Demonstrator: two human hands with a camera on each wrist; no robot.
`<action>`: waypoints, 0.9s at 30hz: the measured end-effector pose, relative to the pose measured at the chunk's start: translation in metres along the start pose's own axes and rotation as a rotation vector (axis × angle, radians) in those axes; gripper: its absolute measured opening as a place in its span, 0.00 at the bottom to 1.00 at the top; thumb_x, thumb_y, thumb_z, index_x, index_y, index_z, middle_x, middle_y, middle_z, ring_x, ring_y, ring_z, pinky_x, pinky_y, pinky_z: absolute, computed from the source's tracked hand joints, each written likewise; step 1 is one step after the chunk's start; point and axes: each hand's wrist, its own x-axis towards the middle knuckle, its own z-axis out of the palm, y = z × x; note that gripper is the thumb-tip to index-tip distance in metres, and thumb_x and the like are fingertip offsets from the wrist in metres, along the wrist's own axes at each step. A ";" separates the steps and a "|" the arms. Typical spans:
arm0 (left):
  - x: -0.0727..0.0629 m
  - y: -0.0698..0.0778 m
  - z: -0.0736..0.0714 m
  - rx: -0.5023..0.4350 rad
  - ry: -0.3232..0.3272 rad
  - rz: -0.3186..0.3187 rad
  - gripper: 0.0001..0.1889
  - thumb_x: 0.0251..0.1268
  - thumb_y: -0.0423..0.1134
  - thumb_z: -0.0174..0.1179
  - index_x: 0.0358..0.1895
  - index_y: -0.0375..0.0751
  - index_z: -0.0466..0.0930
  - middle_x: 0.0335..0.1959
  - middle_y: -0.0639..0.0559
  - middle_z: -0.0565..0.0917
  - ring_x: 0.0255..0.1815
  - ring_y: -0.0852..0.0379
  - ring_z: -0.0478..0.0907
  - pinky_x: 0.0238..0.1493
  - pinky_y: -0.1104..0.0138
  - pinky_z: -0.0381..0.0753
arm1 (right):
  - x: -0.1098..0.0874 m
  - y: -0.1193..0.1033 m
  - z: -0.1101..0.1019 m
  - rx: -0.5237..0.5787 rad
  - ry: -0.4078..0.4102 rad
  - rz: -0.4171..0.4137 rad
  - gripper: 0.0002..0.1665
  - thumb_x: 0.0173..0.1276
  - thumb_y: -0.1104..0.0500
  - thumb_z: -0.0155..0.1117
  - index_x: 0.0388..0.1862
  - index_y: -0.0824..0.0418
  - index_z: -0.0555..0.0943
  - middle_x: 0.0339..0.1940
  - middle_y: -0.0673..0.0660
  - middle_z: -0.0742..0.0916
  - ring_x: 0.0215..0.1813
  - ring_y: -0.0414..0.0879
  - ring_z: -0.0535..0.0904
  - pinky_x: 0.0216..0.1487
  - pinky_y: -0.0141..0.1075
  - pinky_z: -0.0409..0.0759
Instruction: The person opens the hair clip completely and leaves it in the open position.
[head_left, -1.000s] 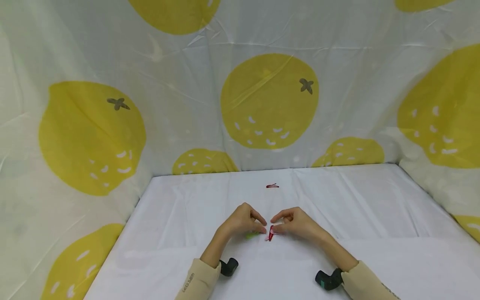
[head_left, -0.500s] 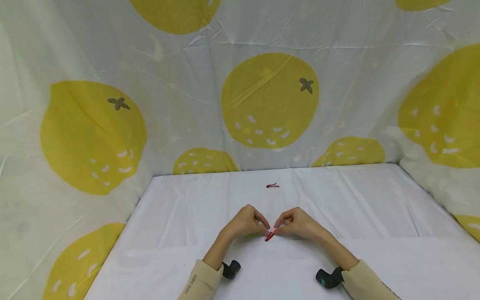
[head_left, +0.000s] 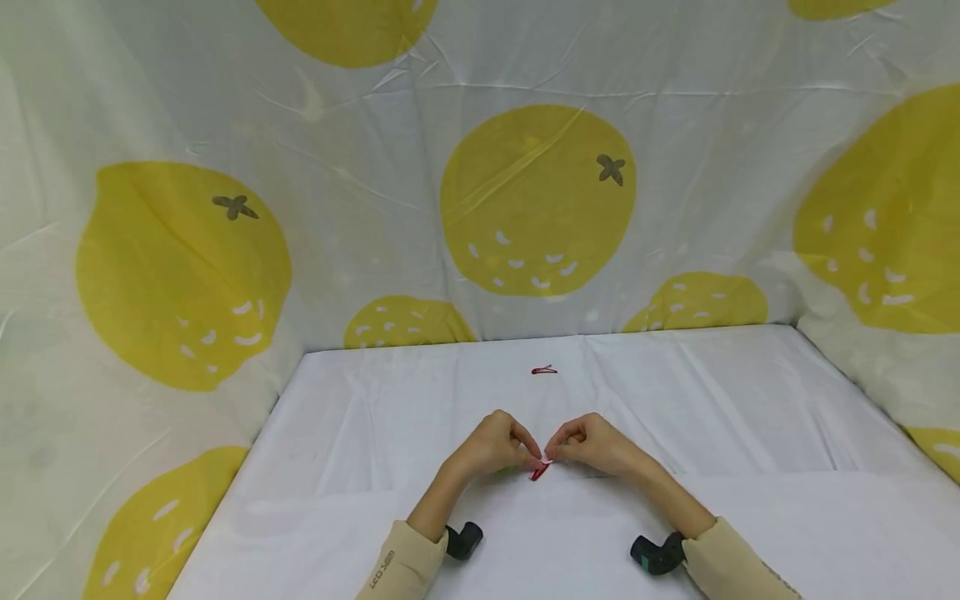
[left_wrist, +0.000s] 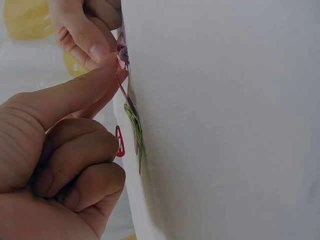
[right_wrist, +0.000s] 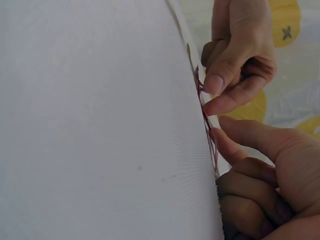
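Observation:
My left hand [head_left: 498, 442] and right hand [head_left: 588, 442] meet fingertip to fingertip low over the white table. Between them is a red hair clip [head_left: 539, 472] with a small pink ornament [head_left: 546, 459], its red end angled down toward me. Thumb and index finger of each hand pinch at the ornament end; the left hand's other fingers are curled in. Fingertips partly hide the clip. A green hair clip [left_wrist: 134, 125] lies under the left hand, mostly covered in the head view. Farther back, another red hair clip [head_left: 544, 369] lies alone.
A white cloth [head_left: 720, 417] with creases covers the table. Behind and at both sides hangs a curtain [head_left: 375, 208] printed with big yellow lemons. Black wrist cameras [head_left: 657, 555] sit below the hands beside beige sleeves [head_left: 405, 560].
The left hand has moved slightly right and its fingertips have closed on the red clip, which the right hand was holding. The clip has tilted, its lower end swinging left.

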 end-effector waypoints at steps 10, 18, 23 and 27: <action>0.000 0.001 -0.001 -0.016 0.013 -0.011 0.03 0.54 0.31 0.78 0.31 0.39 0.93 0.10 0.61 0.65 0.15 0.66 0.58 0.18 0.73 0.56 | -0.002 -0.001 -0.011 -0.091 -0.024 0.031 0.08 0.62 0.54 0.79 0.33 0.57 0.90 0.14 0.45 0.70 0.19 0.35 0.61 0.22 0.27 0.58; 0.000 0.001 0.000 -0.031 0.038 -0.013 0.03 0.54 0.30 0.77 0.30 0.40 0.93 0.09 0.61 0.64 0.15 0.65 0.58 0.19 0.73 0.56 | -0.002 0.002 -0.013 -0.038 -0.042 -0.014 0.07 0.65 0.59 0.76 0.35 0.63 0.89 0.19 0.50 0.81 0.24 0.34 0.68 0.27 0.26 0.65; -0.001 0.001 -0.002 -0.072 0.084 -0.021 0.02 0.57 0.33 0.76 0.31 0.39 0.93 0.09 0.60 0.65 0.14 0.65 0.58 0.18 0.73 0.56 | -0.001 0.000 -0.012 0.020 -0.031 -0.022 0.06 0.68 0.61 0.71 0.39 0.64 0.89 0.32 0.60 0.91 0.31 0.36 0.75 0.35 0.27 0.73; -0.001 0.001 -0.006 -0.136 0.127 -0.034 0.03 0.60 0.36 0.75 0.31 0.41 0.93 0.10 0.59 0.64 0.15 0.63 0.57 0.19 0.72 0.56 | 0.000 -0.005 -0.010 0.010 0.013 -0.006 0.08 0.71 0.58 0.70 0.41 0.62 0.90 0.30 0.57 0.88 0.33 0.37 0.74 0.36 0.28 0.72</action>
